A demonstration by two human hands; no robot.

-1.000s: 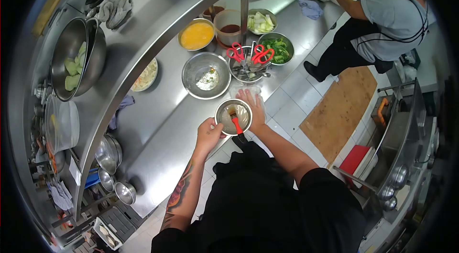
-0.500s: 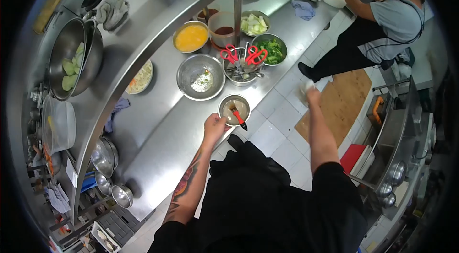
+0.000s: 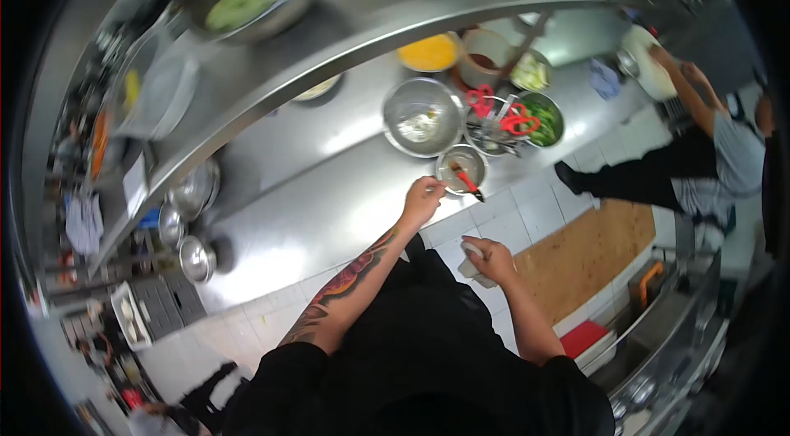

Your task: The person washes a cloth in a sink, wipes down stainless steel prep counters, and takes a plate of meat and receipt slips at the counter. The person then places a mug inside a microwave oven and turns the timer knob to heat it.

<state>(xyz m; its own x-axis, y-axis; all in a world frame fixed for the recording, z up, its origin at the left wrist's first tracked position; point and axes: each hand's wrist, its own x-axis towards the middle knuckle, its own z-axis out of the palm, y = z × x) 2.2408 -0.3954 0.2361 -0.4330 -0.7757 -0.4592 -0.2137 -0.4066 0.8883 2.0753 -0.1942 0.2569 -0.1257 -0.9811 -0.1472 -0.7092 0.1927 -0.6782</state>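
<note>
My left hand [image 3: 422, 200] is at the near left rim of a small metal bowl [image 3: 451, 158], its fingers pinched together at the edge. A pastry brush [image 3: 467, 180] with a red and black handle leans in that bowl, which sits at the counter's edge. My right hand [image 3: 491, 261], lower and over the floor, is closed round a pale, whitish cloth-like piece [image 3: 471, 258]. Beside the small bowl are a wider metal bowl [image 3: 401, 125] and a container of utensils [image 3: 492, 139] with red-handled scissors [image 3: 519, 120].
Behind stand a bowl of orange-yellow liquid [image 3: 428, 52], a brown-filled tub [image 3: 482, 60] and bowls of cut vegetables [image 3: 527, 72] and green leaves [image 3: 545, 125]. A steel shelf [image 3: 346, 28] crosses above the counter. A co-worker [image 3: 699, 164] works at right; another person [image 3: 177, 415] shows lower left.
My view has turned and shifted, so the counter appears farther right. The right hand has come in closer to my body with the pale piece. My left hand stays by the small bowl.
</note>
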